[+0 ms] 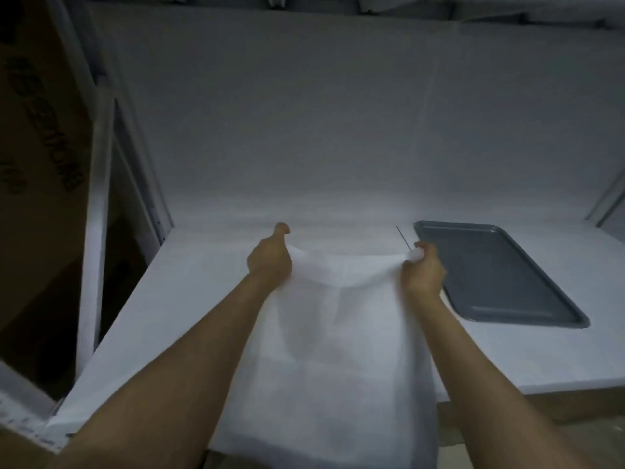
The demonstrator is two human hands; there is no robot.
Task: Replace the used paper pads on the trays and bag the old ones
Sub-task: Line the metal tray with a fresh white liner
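Left hand (270,257) grips one top corner of a thin white sheet (338,333), fingers curled round it. Right hand (424,270) pinches the other corner, bunched. The sheet sags between them and hangs over the worktop's (507,360) front edge; can't tell if it's a pad or a bag. Gray tray (507,275) lies flat just right of the right hand, bottom bare. White worktop, white wall (304,113) behind. Cardboard box (37,164) far left, print blurred.

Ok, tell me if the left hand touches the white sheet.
Touching. The head view shows the left hand gripping the bunched top edge of the white sheet.
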